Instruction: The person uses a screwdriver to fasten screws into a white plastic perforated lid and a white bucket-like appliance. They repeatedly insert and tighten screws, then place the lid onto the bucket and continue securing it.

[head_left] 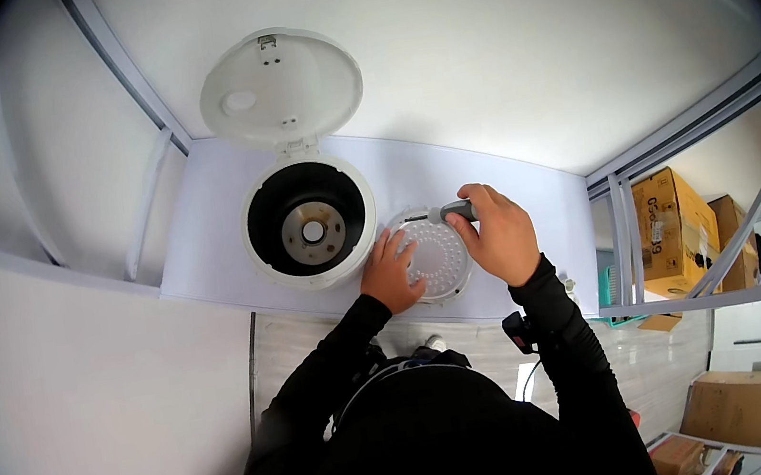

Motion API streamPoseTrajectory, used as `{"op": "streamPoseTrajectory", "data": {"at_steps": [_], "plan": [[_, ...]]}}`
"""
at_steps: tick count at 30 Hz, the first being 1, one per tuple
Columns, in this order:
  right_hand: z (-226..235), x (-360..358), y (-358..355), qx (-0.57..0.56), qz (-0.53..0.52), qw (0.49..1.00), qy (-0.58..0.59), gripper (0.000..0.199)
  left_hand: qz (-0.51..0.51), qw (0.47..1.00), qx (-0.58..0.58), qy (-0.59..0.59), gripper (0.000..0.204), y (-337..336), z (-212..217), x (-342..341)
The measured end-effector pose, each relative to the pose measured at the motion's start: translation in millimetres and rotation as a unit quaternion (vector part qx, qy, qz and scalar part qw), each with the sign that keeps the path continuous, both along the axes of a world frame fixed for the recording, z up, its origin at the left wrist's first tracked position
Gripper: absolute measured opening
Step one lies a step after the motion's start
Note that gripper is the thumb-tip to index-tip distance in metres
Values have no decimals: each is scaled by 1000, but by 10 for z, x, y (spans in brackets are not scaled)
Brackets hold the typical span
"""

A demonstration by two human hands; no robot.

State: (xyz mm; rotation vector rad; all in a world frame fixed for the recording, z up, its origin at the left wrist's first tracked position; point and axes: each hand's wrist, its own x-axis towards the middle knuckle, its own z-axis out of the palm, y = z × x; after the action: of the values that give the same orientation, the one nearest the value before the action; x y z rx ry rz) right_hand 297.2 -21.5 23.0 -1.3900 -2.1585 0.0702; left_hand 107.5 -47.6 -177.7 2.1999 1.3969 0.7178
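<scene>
My right hand (501, 233) is closed around the grey handle of a screwdriver (457, 212). Its thin dark shaft points left over the far edge of a round, whitish, dimpled plate (442, 263); whether the tip touches the plate is too small to tell. With fingers apart, my left hand (393, 274) rests on the left part of this plate. Just left of that hand stands a white rice cooker (357, 188), its hinged lid (303, 84) raised. Inside the dark cavity, a round metal heating plate (326, 228) shows, with no inner pot in it.
Everything stands on a pale table (197, 228) against a white wall. Grey metal frame bars (694, 138) run along the right side. Beyond them sit a yellow-brown carton (673, 233) and a green basket (608, 289). Another cardboard box (744, 406) lies at the lower right.
</scene>
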Motion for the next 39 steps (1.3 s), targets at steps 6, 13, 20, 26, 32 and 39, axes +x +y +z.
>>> {"op": "streamPoseTrajectory", "data": {"at_steps": [6, 13, 20, 26, 32, 39], "plan": [[-51, -185, 92, -6, -20, 1000, -22, 28, -32, 999, -25, 13, 76, 42, -50, -64], [-94, -316, 144, -34, -37, 998, -45, 25, -48, 997, -41, 33, 78, 79, -30, -79], [-114, -328, 161, -24, -37, 997, -65, 26, -58, 997, -40, 33, 78, 103, -17, -86], [-92, -350, 177, -26, -27, 996, -86, 28, -59, 997, -38, 29, 79, 102, -40, -83], [-32, -461, 301, -20, 6, 997, -75, 35, -60, 997, -37, 29, 78, 119, -28, -65], [-55, -540, 458, 22, 25, 993, -113, 37, -75, 995, -40, 58, 81, 156, 70, -61]]}}
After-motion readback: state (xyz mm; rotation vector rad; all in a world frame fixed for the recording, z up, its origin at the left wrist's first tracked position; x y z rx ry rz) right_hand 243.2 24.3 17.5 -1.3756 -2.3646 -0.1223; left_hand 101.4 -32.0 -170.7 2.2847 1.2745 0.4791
